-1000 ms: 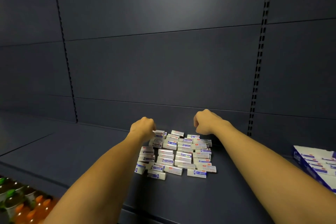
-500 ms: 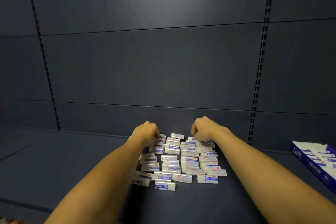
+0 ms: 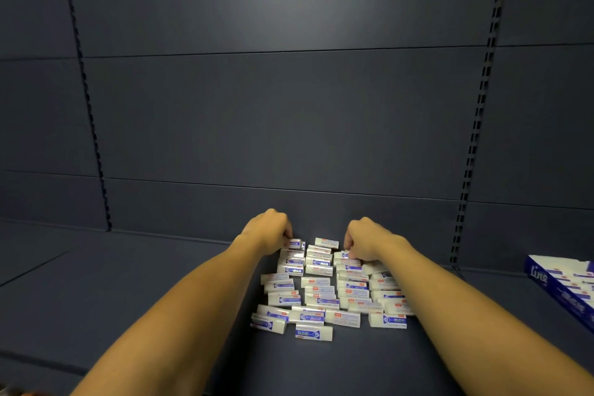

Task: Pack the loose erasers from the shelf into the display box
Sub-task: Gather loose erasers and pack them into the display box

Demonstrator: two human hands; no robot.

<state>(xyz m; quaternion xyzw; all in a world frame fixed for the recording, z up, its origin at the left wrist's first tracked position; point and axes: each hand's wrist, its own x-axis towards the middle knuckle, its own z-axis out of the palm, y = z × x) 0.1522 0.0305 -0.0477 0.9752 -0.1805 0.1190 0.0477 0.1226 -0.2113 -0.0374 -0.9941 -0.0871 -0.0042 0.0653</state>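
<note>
Dark shelf [image 3: 128, 292] — 2 hands, left [image 3: 268, 231] and right [image 3: 364, 239], pinching erasers [image 3: 328, 292] at the pile's rear.

Dark slotted back panel [image 3: 289, 119], dim light.

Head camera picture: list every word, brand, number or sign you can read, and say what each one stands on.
"Line", or something close to it, in white script: on the blue side of the display box at the right edge.
Smaller print lower on that box side: too blurred to read.
Blue and red labels on the loose erasers: too small and blurred to read.
Shelf and back wall: no text.
</note>
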